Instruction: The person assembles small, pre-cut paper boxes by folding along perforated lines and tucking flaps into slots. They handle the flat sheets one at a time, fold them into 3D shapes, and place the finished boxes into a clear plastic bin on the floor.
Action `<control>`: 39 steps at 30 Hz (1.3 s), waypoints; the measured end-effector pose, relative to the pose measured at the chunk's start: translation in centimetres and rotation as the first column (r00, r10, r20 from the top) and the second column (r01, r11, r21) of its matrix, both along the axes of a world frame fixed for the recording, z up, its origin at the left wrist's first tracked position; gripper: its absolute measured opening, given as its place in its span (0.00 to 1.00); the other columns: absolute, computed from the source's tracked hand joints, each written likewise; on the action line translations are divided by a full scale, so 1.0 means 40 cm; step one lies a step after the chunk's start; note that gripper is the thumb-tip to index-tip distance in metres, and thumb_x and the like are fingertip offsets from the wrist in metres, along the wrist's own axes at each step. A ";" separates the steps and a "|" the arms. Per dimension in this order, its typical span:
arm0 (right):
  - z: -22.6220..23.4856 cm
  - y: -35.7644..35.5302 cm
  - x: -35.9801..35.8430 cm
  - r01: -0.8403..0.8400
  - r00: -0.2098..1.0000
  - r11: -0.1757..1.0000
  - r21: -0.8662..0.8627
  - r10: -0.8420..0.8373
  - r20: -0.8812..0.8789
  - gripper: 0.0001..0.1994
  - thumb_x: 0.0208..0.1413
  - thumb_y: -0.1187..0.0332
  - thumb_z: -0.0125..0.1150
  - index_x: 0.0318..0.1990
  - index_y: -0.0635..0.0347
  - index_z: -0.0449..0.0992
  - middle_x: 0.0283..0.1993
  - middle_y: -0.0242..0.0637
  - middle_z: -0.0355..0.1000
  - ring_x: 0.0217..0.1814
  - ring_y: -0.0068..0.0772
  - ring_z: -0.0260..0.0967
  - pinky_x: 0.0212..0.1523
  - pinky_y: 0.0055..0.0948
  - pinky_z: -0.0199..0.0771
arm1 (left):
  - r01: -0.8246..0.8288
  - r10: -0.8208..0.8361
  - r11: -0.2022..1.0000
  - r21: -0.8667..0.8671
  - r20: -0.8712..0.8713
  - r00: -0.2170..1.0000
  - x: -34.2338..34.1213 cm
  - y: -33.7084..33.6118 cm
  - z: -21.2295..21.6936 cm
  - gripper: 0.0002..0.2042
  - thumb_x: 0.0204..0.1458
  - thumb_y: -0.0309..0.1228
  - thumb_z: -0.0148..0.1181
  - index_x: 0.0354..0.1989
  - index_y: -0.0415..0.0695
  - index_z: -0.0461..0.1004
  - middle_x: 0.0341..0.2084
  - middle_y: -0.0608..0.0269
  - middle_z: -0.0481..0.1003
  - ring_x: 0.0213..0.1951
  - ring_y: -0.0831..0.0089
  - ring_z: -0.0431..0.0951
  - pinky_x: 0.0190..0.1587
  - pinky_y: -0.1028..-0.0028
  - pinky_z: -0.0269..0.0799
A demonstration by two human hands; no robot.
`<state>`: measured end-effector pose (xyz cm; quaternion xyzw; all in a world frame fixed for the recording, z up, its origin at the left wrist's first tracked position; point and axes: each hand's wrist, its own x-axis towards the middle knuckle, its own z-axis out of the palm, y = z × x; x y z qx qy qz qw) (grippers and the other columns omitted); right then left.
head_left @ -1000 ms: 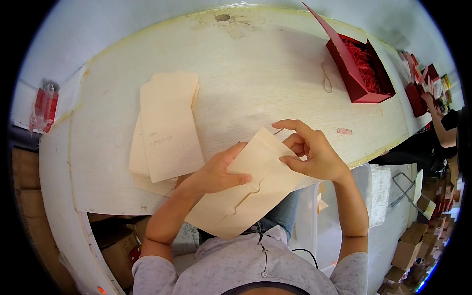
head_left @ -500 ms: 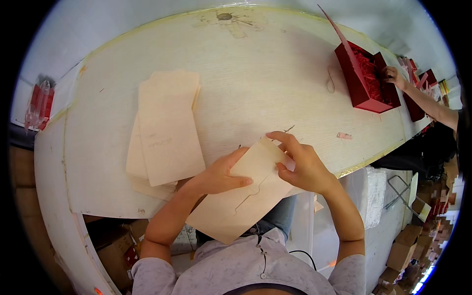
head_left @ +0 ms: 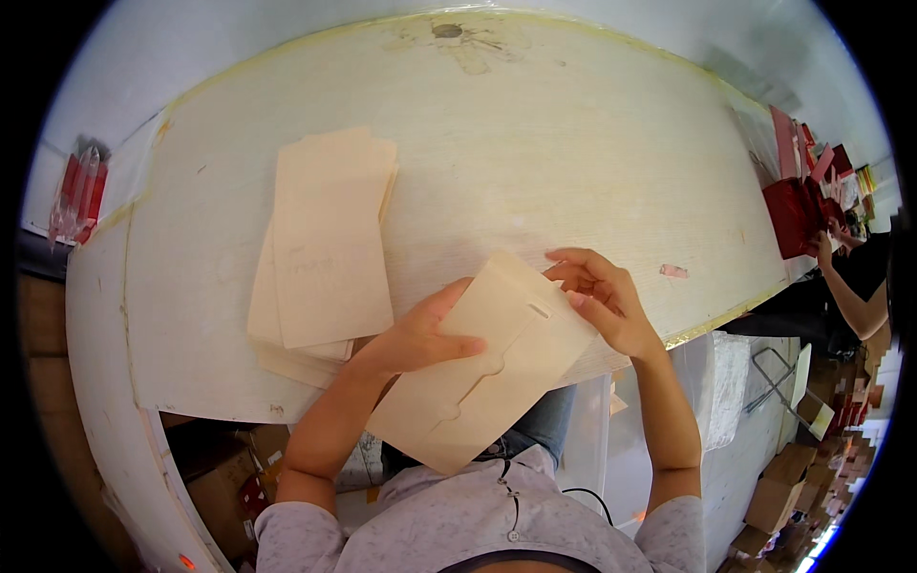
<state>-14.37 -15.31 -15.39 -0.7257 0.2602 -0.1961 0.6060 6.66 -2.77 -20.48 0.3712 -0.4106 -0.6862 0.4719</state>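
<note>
The left hand [head_left: 428,332] is pinching a cream envelope [head_left: 468,382], slanting over the bench [head_left: 544,143]'s near edge; the right hand [head_left: 604,304] is holding thumb and forefinger apart beside it (any contact is staying unclear).

one handheld paper sleeve [head_left: 499,384], one sleeve stack [head_left: 330,239]

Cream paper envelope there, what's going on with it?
The person's left hand holds the cream paper envelope at an angle over the near edge of the table; the right hand is at its right edge. Similar envelopes lie stacked to the left. At far right, a co-worker's hands are at a red box.
</note>
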 end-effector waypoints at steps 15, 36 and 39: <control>0.057 -0.019 0.039 -0.224 0.949 0.950 -0.215 0.162 -0.271 0.21 0.43 0.81 0.52 0.49 0.59 0.66 0.29 0.35 0.75 0.24 0.23 0.68 0.28 0.21 0.69 | 0.006 -0.013 0.993 0.114 0.056 0.998 -0.004 0.009 0.004 0.29 0.48 0.26 0.57 0.60 0.42 0.55 0.50 0.62 0.66 0.53 0.75 0.65 0.55 0.71 0.60; 0.034 -0.013 0.039 -0.161 0.963 0.974 -0.161 0.120 -0.240 0.21 0.45 0.82 0.53 0.50 0.58 0.65 0.30 0.35 0.73 0.28 0.22 0.70 0.29 0.20 0.70 | 0.027 -0.030 0.991 0.131 0.024 0.999 -0.005 0.009 -0.020 0.32 0.48 0.28 0.59 0.61 0.41 0.52 0.52 0.62 0.64 0.55 0.74 0.62 0.55 0.70 0.60; 0.023 -0.008 0.029 -0.053 0.999 0.997 0.059 0.053 0.012 0.21 0.48 0.81 0.54 0.52 0.61 0.64 0.31 0.34 0.74 0.31 0.20 0.70 0.32 0.19 0.69 | 0.030 -0.024 0.993 0.114 -0.052 0.998 -0.002 0.009 -0.019 0.32 0.48 0.28 0.60 0.61 0.41 0.52 0.53 0.62 0.63 0.55 0.74 0.62 0.56 0.70 0.59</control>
